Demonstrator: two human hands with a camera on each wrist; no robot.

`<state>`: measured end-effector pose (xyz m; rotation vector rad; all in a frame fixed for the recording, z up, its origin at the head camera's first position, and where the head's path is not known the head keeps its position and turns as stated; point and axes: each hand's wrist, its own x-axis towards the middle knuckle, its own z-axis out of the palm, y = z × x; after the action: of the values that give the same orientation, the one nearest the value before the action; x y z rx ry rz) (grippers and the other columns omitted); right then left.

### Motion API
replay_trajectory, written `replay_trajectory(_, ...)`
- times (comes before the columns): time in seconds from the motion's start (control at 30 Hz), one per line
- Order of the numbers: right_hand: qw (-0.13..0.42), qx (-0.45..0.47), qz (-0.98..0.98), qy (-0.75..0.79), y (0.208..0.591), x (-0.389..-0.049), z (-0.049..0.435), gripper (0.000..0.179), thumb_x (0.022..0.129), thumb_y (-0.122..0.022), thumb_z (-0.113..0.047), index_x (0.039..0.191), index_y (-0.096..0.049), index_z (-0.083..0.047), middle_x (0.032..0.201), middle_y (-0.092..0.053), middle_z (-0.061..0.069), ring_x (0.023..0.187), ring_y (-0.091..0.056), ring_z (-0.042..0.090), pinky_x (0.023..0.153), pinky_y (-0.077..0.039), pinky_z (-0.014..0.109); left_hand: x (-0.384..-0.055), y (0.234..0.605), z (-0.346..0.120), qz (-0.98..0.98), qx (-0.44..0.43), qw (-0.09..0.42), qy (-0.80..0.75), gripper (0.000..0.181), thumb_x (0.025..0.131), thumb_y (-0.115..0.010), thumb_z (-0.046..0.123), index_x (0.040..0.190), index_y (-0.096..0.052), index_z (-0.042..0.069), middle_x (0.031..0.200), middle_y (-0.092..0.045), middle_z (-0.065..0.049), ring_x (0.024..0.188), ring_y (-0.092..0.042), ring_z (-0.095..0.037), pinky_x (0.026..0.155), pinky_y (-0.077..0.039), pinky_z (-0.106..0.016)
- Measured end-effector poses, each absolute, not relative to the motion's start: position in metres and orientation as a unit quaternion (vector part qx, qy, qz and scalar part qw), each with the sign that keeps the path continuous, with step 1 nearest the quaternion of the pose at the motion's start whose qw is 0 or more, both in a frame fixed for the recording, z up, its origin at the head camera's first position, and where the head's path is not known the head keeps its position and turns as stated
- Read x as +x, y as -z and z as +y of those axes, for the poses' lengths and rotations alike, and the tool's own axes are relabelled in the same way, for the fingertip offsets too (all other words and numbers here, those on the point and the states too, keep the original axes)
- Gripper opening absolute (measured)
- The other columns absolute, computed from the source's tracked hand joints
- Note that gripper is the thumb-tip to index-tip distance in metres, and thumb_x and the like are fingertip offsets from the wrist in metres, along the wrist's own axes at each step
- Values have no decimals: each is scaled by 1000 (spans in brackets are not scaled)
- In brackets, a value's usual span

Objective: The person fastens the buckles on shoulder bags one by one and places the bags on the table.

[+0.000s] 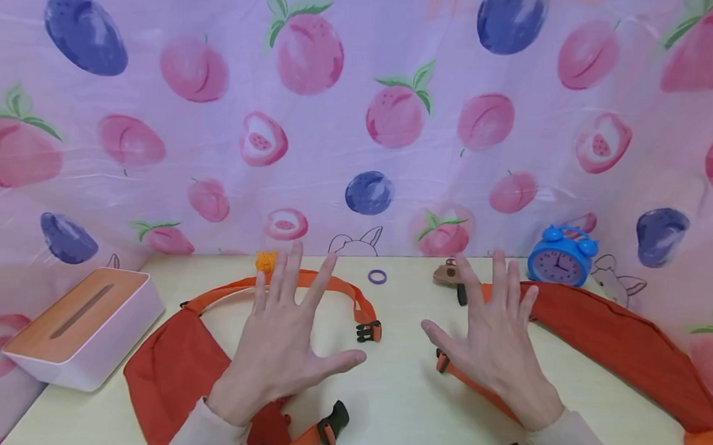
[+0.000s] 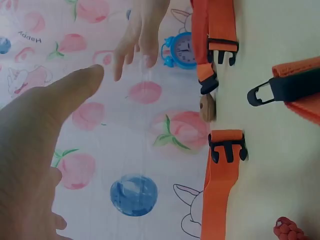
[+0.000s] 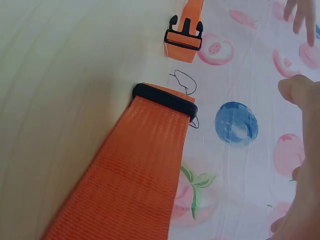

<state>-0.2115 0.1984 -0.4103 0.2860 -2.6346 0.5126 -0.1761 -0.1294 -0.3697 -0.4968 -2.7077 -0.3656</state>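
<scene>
My left hand (image 1: 282, 340) hovers with spread fingers over a red waist bag (image 1: 169, 374) on the table's left side. Its orange strap (image 1: 340, 284) curves behind that hand and ends in a black buckle (image 1: 369, 331); another black buckle (image 1: 335, 420) lies nearer to me. On the other side, my right hand (image 1: 499, 347) is raised with fingers apart, holding nothing. A second red bag (image 1: 607, 340) stretches beyond it to the right. Beneath the right hand runs an orange strap (image 3: 130, 170) with a black fitting (image 3: 165, 102) at its end, partly hidden in the head view.
A white tissue box (image 1: 86, 328) with a wood-look lid stands at the left edge. Along the back are a small orange knotted thing (image 1: 265, 262), a purple ring (image 1: 378, 277), a small brown object (image 1: 447, 273) and a blue alarm clock (image 1: 561, 259). A fruit-print cloth hangs behind.
</scene>
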Motion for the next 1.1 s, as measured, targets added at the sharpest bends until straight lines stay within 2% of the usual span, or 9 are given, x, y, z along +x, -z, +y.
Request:
replay_trajectory(0.1, 230, 113, -944, -208, 409, -212, 199, 113, 89, -85, -62, 177, -22, -28, 185, 2, 23, 169, 0, 55, 126, -3, 86, -172, 367, -130, -953, -184, 186, 152, 132, 80, -74, 90, 178, 0, 43, 188, 1, -13, 172, -14, -43, 133, -20, -70)
replay_trajectory(0.17, 225, 114, -941, -224, 407, -212, 199, 114, 90, -85, -60, 178, -20, -28, 185, 0, 21, 168, -7, 53, 124, -18, 87, -169, 367, -131, -949, -188, 189, 171, 130, 81, -77, 86, 178, -2, 44, 188, -4, -12, 167, -27, -46, 130, -29, -71)
replay_trajectory(0.23, 210, 117, -939, -248, 405, -211, 199, 115, 92, -85, -57, 179, -15, -30, 186, 0, 19, 167, -11, 51, 117, -30, 88, -168, 367, -131, -943, -192, 192, 194, 129, 81, -81, 82, 179, -5, 44, 188, -8, -10, 163, -37, -47, 123, -39, -74)
replay_trajectory(0.33, 179, 128, -929, -298, 403, -211, 198, 115, 95, -84, -54, 180, -9, -33, 186, -1, 15, 168, -14, 47, 110, -39, 88, -166, 369, -133, -935, -197, 192, 226, 125, 81, -84, 78, 179, -13, 43, 186, -16, -7, 158, -46, -45, 110, -51, -75)
replay_trajectory(0.5, 157, 163, -904, -361, 404, -213, 193, 113, 97, -85, -47, 180, -10, -33, 183, -20, 11, 165, -26, 41, 118, -37, 83, -157, 376, -137, -922, -209, 177, 275, 118, 83, -87, 72, 177, -24, 41, 181, -31, -3, 153, -52, -36, 100, -60, -68)
replay_trajectory(0.67, 156, 196, -874, -416, 406, -217, 182, 109, 96, -89, -40, 179, -18, -33, 172, -39, 7, 157, -43, 36, 122, -43, 71, -149, 392, -147, -897, -239, 166, 333, 109, 84, -93, 61, 174, -33, 42, 176, -39, 3, 151, -54, -24, 104, -59, -64)
replay_trajectory(0.77, 147, 208, -857, -448, 408, -221, 174, 109, 95, -91, -37, 177, -21, -36, 174, -39, 4, 158, -45, 32, 124, -45, 59, -148, 404, -154, -881, -257, 151, 367, 100, 86, -94, 57, 170, -40, 42, 171, -44, 9, 143, -58, -15, 105, -59, -59)
replay_trajectory(0.9, 124, 216, -843, -477, 411, -226, 162, 108, 94, -93, -36, 177, -23, -38, 179, -34, 2, 162, -43, 29, 125, -44, 52, -148, 420, -158, -870, -261, 103, 405, 93, 86, -95, 54, 165, -45, 46, 163, -50, 18, 133, -61, -7, 102, -61, -48)
replay_trajectory(1.1, 78, 232, -811, -531, 421, -231, 145, 105, 93, -94, -32, 175, -28, -36, 178, -37, 0, 161, -45, 30, 127, -42, 51, -146, 437, -159, -857, -265, 40, 441, 95, 79, -103, 46, 158, -51, 48, 155, -56, 21, 130, -64, -16, 101, -62, -43)
